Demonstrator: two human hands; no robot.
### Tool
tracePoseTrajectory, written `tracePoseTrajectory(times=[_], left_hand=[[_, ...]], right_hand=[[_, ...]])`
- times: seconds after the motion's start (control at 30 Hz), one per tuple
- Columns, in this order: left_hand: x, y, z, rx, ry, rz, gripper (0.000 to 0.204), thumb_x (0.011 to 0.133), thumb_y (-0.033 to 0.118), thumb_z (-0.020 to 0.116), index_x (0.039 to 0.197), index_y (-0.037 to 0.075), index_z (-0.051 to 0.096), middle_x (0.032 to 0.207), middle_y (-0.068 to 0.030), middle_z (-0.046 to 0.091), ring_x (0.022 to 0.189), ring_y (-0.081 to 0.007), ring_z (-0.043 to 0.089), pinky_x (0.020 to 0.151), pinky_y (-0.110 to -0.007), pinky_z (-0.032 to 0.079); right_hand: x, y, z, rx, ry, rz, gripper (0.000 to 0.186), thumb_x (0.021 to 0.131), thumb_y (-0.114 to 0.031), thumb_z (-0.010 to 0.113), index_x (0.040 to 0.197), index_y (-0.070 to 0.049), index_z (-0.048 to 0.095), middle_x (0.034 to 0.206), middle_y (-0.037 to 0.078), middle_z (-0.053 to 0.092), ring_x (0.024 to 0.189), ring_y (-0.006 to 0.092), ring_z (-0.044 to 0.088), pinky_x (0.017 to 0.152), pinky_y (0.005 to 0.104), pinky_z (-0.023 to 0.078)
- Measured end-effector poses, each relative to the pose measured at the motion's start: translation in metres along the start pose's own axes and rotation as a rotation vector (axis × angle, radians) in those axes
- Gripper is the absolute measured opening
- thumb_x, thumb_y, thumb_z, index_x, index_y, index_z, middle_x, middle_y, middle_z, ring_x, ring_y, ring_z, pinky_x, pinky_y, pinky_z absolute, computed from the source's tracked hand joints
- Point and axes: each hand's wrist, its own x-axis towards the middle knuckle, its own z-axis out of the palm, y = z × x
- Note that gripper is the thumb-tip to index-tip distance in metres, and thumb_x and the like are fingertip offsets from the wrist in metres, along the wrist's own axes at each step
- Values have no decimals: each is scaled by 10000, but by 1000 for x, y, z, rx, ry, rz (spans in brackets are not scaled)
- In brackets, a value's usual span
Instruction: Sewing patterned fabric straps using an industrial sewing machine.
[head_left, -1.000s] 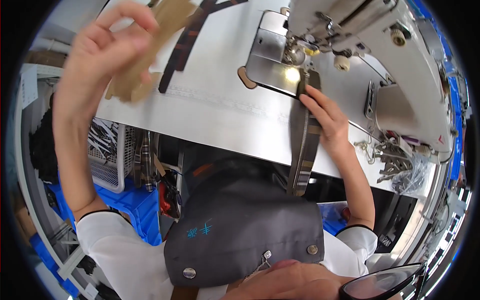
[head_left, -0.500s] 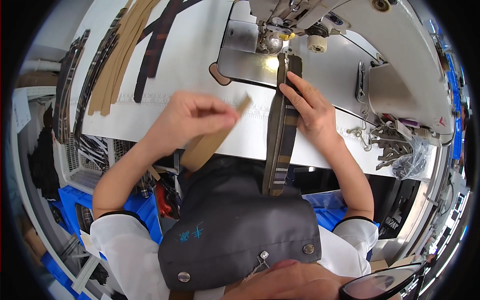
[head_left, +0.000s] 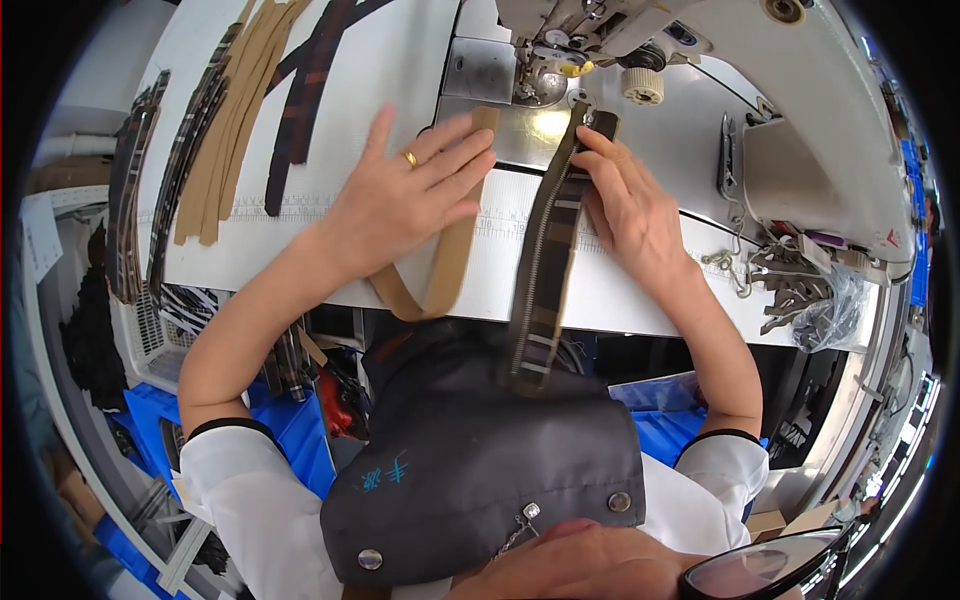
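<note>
My left hand point(head_left: 405, 195) lies with fingers spread on the upper end of a tan fabric strip point(head_left: 460, 240). That strip runs down over the table's front edge and curls into a loop. My right hand point(head_left: 640, 210) pinches the top of a dark zipper point(head_left: 537, 235) with metal teeth, just in front of the sewing machine's needle area point(head_left: 550, 75). Along the zipper's right side runs a plaid fabric strip point(head_left: 563, 215). The lower ends of both hang over the table edge above my dark apron point(head_left: 480, 450), blurred by motion.
The sewing machine point(head_left: 830, 130) fills the back right. Tan strips point(head_left: 235, 130) and dark plaid strips point(head_left: 305, 110) lie at left. Thread snips point(head_left: 726, 165), a pile of grey pieces point(head_left: 795, 290) and a plastic bag point(head_left: 838, 312) are at right. Blue bins point(head_left: 310, 440) stand below.
My left hand has gone from pinching the tan strip to lying spread on it, with the strip's end moved up toward the machine. The zipper's lower end has swung left.
</note>
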Motion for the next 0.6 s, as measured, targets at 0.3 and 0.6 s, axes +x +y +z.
tracePoseTrajectory(times=[0.3, 0.6], left_hand=[[-11, 47, -19, -134, -110, -146, 717, 780, 328, 737, 1398, 79, 472, 1487, -52, 429, 1352, -189, 423, 1037, -621, 295], [29, 1, 21, -87, 51, -164, 574, 834, 325, 699, 1338, 109, 528, 1397, -33, 531, 1287, -178, 500, 1084, -601, 256]], right_hand=[[3, 8, 7, 67, 77, 20, 408, 705, 55, 658, 1107, -15, 635, 1144, 123, 628, 952, 292, 654, 734, 363, 567], [4, 12, 5, 190, 56, 41, 498, 613, 132, 605, 1089, -14, 612, 1124, 138, 619, 996, 317, 637, 789, 381, 553]])
